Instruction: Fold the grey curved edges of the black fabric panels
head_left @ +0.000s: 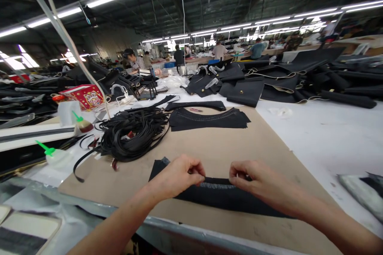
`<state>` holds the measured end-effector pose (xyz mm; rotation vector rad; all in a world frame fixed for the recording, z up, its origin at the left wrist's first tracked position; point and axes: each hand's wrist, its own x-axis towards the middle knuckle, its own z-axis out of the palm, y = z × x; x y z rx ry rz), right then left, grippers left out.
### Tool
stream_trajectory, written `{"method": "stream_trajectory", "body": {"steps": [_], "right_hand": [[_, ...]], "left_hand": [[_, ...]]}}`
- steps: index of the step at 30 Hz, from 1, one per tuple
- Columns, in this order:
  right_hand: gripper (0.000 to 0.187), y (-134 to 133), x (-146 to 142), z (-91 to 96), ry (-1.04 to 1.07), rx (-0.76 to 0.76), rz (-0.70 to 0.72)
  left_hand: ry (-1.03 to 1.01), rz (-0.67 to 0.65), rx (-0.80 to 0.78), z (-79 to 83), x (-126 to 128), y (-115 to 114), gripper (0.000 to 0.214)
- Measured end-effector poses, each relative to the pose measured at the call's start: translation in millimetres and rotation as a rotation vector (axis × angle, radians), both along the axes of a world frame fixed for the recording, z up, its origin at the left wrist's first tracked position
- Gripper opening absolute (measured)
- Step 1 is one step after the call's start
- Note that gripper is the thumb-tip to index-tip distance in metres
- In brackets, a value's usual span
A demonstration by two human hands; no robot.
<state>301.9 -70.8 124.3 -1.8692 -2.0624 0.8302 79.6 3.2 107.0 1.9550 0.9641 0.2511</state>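
On the tan board (215, 141), toward its near edge: one black piece (227, 204), long, lying flat, with a greyish fuzzy band below its upper edge and a narrow black strip (218, 181) along that edge; separate or part of the piece, impossible to tell. Left hand (179, 171): thumb and forefinger closed in a tight pinch on the strip, remaining fingers curled in. Right hand (253, 173): likewise pinched at the tips on the same strip, farther along, with a short exposed length of strip between the two. Left end of the piece projecting beyond the left wrist; right end running beneath the right forearm. Near edge of the board: close in front of the piece, beside the table's grey-covered border. Open room: a broad band of tan surface beyond both hands, and more to the right, as far as the slanting board edge and the white tabletop (323, 135). At the far side of the band: a stack of black pieces (209, 121), small red tool (196, 109) just behind. Left of the stack: a large coil of black straps (140, 121). Farther left: two green-tipped bottles (56, 157). Beyond: heaped black goods (248, 87), then several people (220, 51) at other tables.
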Motion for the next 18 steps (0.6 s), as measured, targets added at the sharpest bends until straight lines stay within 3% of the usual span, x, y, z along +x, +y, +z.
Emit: {"method": "stream_trajectory", "body": {"steps": [4, 9, 18], "right_hand": [[0.02, -8, 1, -8.6, -0.092, -0.07, 0.006], [0.023, -12, -6, -28.3, -0.323, -0.013, 0.016], [0.022, -2, -13, -43.0, -0.469, 0.025, 0.016]], "left_hand": [[0.114, 0.016, 0.038, -11.9, 9, -11, 0.014], [0.267, 0.061, 0.114, -24.0, 23, -21, 0.01], [0.336, 0.094, 0.176, -41.4, 34, -5, 0.008]]}}
